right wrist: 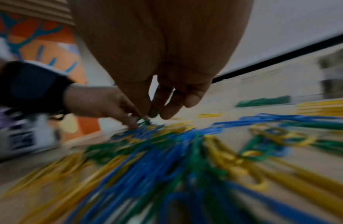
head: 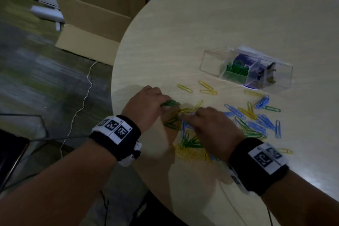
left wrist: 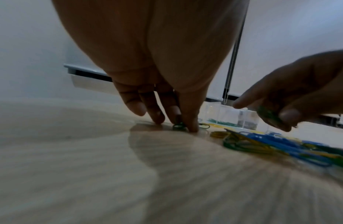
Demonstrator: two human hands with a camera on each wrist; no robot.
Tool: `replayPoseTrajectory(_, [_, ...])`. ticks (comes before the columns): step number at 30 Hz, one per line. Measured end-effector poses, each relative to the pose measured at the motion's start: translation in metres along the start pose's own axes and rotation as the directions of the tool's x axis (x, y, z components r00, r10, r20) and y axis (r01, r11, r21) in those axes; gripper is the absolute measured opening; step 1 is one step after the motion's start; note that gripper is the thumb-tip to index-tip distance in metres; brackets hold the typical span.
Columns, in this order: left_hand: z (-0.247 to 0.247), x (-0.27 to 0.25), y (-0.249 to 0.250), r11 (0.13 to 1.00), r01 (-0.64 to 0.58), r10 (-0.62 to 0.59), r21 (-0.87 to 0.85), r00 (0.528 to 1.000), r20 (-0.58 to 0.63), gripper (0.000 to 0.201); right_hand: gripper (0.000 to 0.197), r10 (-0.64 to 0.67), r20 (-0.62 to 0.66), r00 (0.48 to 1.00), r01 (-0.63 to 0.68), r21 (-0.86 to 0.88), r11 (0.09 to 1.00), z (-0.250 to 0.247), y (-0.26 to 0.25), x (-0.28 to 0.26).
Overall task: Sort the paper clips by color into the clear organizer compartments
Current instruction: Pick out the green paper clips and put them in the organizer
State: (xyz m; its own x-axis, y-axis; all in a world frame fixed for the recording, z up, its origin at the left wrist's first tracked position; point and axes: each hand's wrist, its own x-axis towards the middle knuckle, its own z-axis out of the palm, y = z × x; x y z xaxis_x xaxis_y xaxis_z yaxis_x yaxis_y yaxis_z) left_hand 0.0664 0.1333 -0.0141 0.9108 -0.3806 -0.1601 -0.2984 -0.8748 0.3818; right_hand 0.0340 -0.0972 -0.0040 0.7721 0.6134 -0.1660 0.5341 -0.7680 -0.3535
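A mixed pile of green, blue and yellow paper clips (head: 192, 143) lies on the round table (head: 201, 24), spreading right (head: 256, 121). My left hand (head: 166, 107) pinches green clips (head: 169, 103) at the pile's far left edge; in the left wrist view its fingertips (left wrist: 192, 128) press a green clip (left wrist: 178, 125) against the tabletop. My right hand (head: 185, 115) hovers just beside it and pinches green clips (left wrist: 268, 113) between thumb and fingers, as the right wrist view (right wrist: 154, 113) confirms. The clear organizer (head: 211, 60) stands farther right, with green clips (head: 236, 73) in its middle compartment.
Loose yellow clips (head: 207, 88) lie between the hands and the organizer. A dark object (head: 269, 73) sits in the organizer's right compartment. An open cardboard box (head: 95, 14) and a white cable (head: 86, 88) are on the floor beyond the table's left edge.
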Motion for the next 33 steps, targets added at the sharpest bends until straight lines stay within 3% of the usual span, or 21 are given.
replayPoseTrajectory(2, [0.0, -0.001, -0.002, 0.998, 0.058, -0.059, -0.025, 0.998, -0.009, 0.022, 0.059, 0.012, 0.099, 0.995, -0.006, -0.055, 0.998, 0.012, -0.006, -0.002])
replayPoseTrajectory(6, [-0.005, -0.004, -0.007, 0.985, 0.161, -0.163, -0.059, 0.986, -0.037, 0.013, 0.064, 0.168, 0.076, 0.983, -0.158, -0.118, 0.98, 0.007, 0.008, -0.007])
replayPoseTrajectory(12, [0.001, -0.015, -0.008, 0.981, 0.134, -0.128, 0.137, 0.99, -0.053, 0.009, 0.059, 0.291, 0.029, 0.956, -0.286, -0.123, 0.95, -0.006, 0.034, -0.01])
replayPoseTrajectory(15, [0.002, -0.025, -0.007, 0.992, 0.095, -0.088, 0.085, 0.992, -0.088, 0.012, 0.054, 0.359, -0.007, 0.933, -0.359, -0.053, 0.932, -0.014, 0.038, -0.011])
replayPoseTrajectory(17, [0.006, -0.037, 0.002, 0.998, 0.056, -0.054, 0.021, 0.994, -0.099, 0.017, 0.041, 0.397, -0.058, 0.916, -0.39, 0.107, 0.915, -0.018, 0.034, -0.008])
replayPoseTrajectory(19, [0.012, -0.05, 0.011, 0.999, 0.049, -0.049, -0.005, 0.995, -0.09, 0.023, 0.023, 0.331, -0.09, 0.939, -0.31, 0.192, 0.931, -0.021, 0.021, -0.002])
replayPoseTrajectory(21, [0.014, -0.06, 0.011, 0.992, 0.122, -0.123, -0.019, 0.986, -0.112, 0.015, 0.014, 0.219, -0.076, 0.973, -0.204, 0.167, 0.965, -0.018, 0.006, 0.007])
replayPoseTrajectory(26, [0.01, -0.071, -0.013, 0.915, 0.361, -0.393, -0.181, 0.897, -0.201, 0.013, 0.03, 0.031, 0.09, 0.995, -0.034, 0.042, 0.999, 0.001, -0.024, 0.031])
replayPoseTrajectory(28, [0.01, -0.074, -0.017, 0.898, 0.384, -0.425, -0.215, 0.882, -0.204, 0.015, 0.028, -0.004, 0.159, 0.987, 0.005, -0.01, 1.0, 0.006, -0.031, 0.034])
replayPoseTrajectory(33, [0.008, -0.073, -0.01, 0.897, 0.384, -0.423, -0.217, 0.888, -0.179, 0.015, 0.012, 0.014, 0.155, 0.988, -0.008, -0.036, 0.999, 0.01, -0.037, 0.03])
